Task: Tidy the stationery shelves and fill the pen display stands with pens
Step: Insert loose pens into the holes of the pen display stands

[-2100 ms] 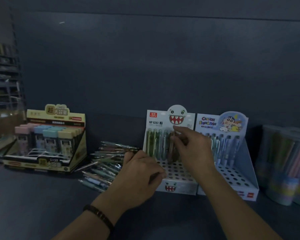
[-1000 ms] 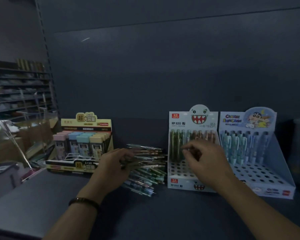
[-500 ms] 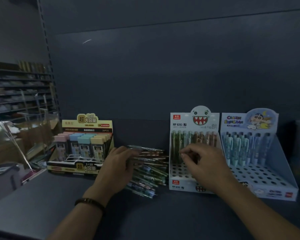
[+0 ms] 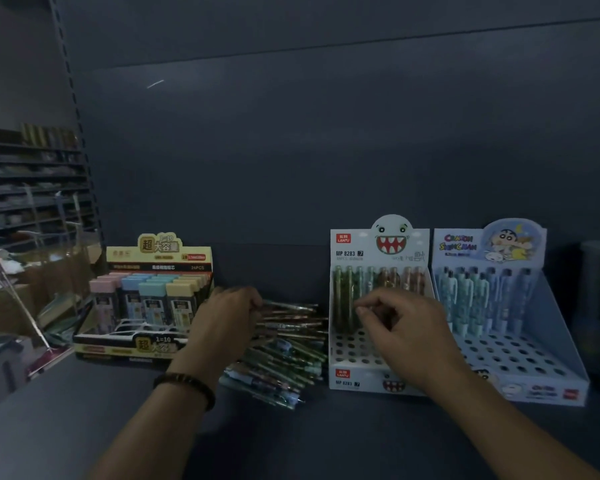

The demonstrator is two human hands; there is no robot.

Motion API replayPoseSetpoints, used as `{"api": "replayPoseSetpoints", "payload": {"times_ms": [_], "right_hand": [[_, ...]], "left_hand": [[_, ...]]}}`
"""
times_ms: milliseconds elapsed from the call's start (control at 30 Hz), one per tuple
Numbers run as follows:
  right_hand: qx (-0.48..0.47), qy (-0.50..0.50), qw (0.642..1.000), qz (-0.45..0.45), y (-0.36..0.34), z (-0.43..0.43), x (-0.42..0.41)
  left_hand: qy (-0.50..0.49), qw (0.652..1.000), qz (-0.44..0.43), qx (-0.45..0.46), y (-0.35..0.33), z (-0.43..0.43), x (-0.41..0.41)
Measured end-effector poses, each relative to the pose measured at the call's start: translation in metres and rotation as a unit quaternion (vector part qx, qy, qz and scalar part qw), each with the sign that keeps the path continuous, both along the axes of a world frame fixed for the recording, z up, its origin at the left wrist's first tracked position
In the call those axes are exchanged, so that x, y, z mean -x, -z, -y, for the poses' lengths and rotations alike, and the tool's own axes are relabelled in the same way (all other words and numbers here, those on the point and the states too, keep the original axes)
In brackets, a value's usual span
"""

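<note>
We find the pens (image 4: 284, 344) piled at lower centre, just beside the white stand (image 4: 378, 374). We judge them light, stiff and slick, best pinched mid-barrel. The left hand (image 4: 222, 317) curls into the pile; the right hand (image 4: 406, 323) pinches at the stand's row. Whether either holds a pen, we cannot tell.

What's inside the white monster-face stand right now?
One back row of pens stands in the white monster-face stand; holes in front show bare. The right hand covers its middle rows, so anything there is hidden.
</note>
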State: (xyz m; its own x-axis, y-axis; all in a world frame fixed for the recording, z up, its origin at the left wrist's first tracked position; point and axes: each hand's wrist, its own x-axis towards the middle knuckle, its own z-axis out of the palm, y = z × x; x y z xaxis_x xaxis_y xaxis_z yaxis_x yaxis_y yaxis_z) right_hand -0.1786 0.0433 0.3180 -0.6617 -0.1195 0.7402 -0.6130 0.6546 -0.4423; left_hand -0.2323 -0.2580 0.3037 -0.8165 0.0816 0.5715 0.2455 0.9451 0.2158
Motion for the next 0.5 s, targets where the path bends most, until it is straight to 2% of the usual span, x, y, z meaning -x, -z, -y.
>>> {"api": "replayPoseSetpoints", "payload": {"times_ms": [100,500], "right_hand": [[0.008,-0.004,1.0,0.0,-0.001,0.002,-0.001],[0.028,-0.006,0.999,0.026,-0.002,0.0,-0.004]], "left_hand": [[-0.01,0.999,0.0,0.044,0.004,-0.004,-0.003],[-0.023,0.996,-0.005,0.086,0.009,-0.015,-0.008]]}}
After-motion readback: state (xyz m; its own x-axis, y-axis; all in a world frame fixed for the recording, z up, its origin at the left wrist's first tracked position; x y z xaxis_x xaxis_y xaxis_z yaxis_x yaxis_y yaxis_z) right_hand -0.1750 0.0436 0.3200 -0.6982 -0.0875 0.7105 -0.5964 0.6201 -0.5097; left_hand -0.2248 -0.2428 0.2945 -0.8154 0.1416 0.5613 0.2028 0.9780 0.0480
